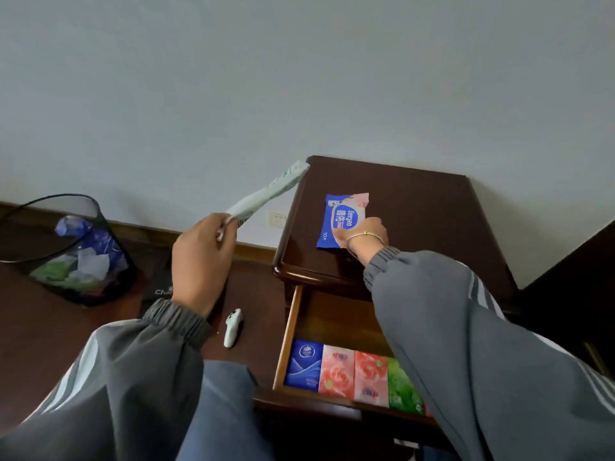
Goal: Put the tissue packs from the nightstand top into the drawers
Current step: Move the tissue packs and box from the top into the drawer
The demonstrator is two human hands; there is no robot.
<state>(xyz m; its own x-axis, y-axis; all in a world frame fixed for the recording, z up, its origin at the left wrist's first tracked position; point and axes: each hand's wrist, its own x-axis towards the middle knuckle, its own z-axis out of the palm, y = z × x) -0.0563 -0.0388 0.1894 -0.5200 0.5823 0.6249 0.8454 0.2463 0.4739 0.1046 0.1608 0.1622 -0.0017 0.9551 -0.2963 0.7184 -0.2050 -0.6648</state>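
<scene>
A dark wooden nightstand (pixel 426 207) stands against the wall. On its top lies a blue and pink wipes pack (pixel 344 216); my right hand (pixel 364 232) grips its near right corner. My left hand (pixel 203 257) holds a flat white and green tissue pack (pixel 266 194) in the air, left of the nightstand, seen edge-on. The top drawer (pixel 293 331) is pulled open. Along its front lie a blue pack (pixel 304 364), two pink packs (pixel 354 372) and a green pack (pixel 401 385). My right sleeve hides the drawer's right part.
A black mesh wastebasket (pixel 71 251) with crumpled wrappers stands on the floor at the left. A small white device (pixel 233 327) lies on the dark floor beside the drawer. A wall socket (pixel 277 218) sits low on the wall. Dark furniture (pixel 572 274) borders the right.
</scene>
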